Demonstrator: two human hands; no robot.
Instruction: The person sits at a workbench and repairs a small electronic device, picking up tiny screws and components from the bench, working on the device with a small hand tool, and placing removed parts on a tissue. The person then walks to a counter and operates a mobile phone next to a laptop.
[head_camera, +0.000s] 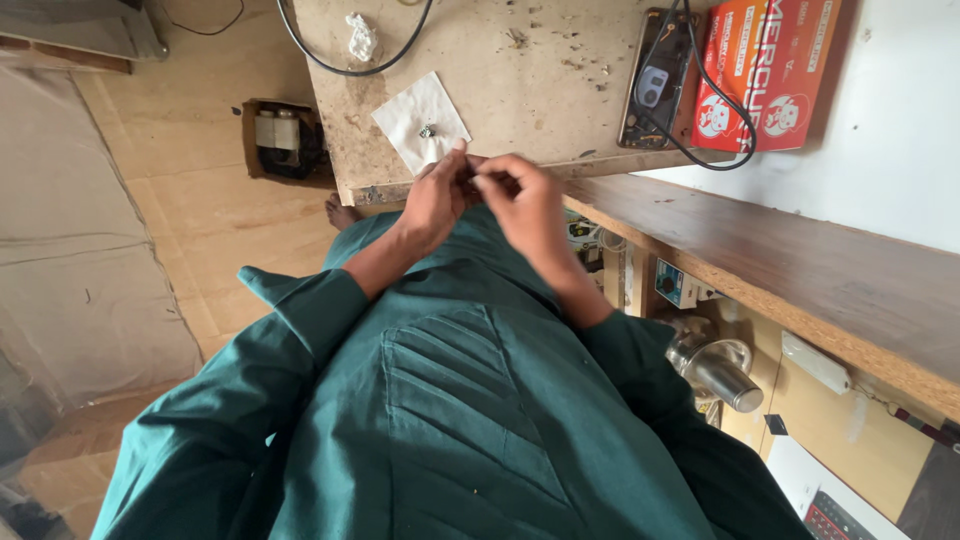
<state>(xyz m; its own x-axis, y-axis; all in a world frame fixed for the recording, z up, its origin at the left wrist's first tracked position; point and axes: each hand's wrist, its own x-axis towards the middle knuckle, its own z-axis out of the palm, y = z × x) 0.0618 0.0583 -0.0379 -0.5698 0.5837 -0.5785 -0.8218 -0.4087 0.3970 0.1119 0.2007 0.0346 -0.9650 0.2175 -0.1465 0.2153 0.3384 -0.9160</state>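
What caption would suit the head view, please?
Both hands, left hand and right hand, meet over a worn table near a white tissue.

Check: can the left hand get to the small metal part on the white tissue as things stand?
Probably yes. The left hand is at the tissue's near edge; the small metal part lies uncovered just beyond its fingertips. Both hands seem busy pinching something tiny.

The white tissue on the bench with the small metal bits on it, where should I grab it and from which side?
Pinch the white tissue by a bare corner, from the person's side; it lies flat, with the small metal bits loose near its middle.
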